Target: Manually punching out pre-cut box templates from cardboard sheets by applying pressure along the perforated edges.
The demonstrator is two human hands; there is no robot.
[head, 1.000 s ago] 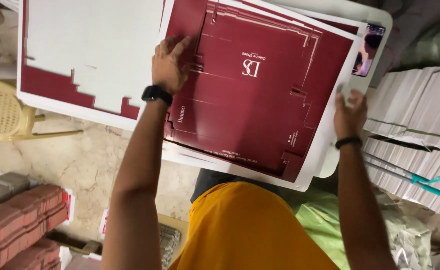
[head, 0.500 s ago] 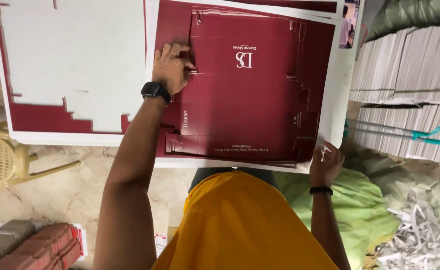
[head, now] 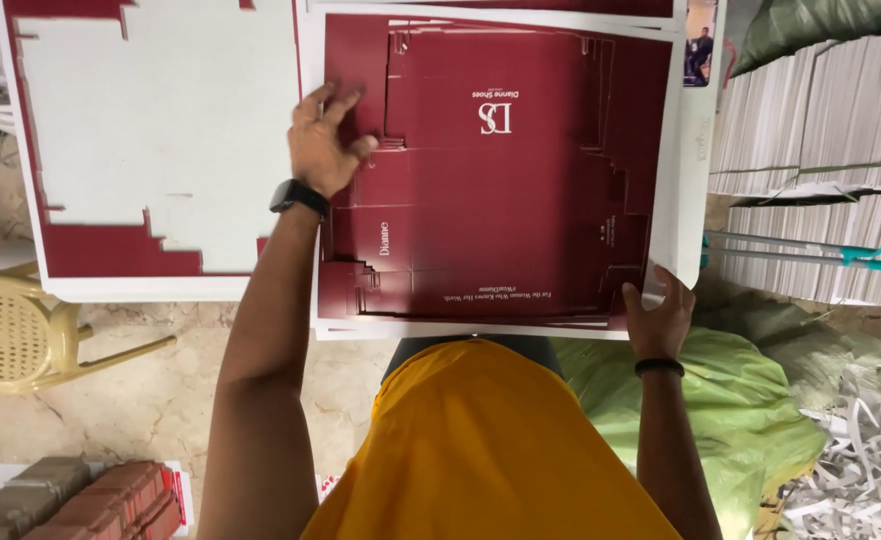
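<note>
A large dark red die-cut cardboard sheet [head: 521, 190] with a white border lies on top of a pile of like sheets in front of me. My left hand [head: 323, 145], a black watch on its wrist, presses flat with spread fingers on the sheet's left part. My right hand [head: 658, 315], with a dark band on the wrist, grips the sheet's near right corner at the white border. To the left lies a leftover sheet [head: 151, 140], red frame with a pale cut-out middle.
Tall stacks of pale sheets [head: 821, 150] stand at the right, with teal-handled rods [head: 811, 252] across them. A green sack [head: 741, 400] and paper scraps [head: 861, 470] lie lower right. A yellow plastic chair [head: 21, 340] and dark red bundles [head: 111, 500] are at the left.
My right hand has slid down from the sheet's far right edge to its near right corner. The left hand stays pressed on the sheet's left part, and the view has shifted.
</note>
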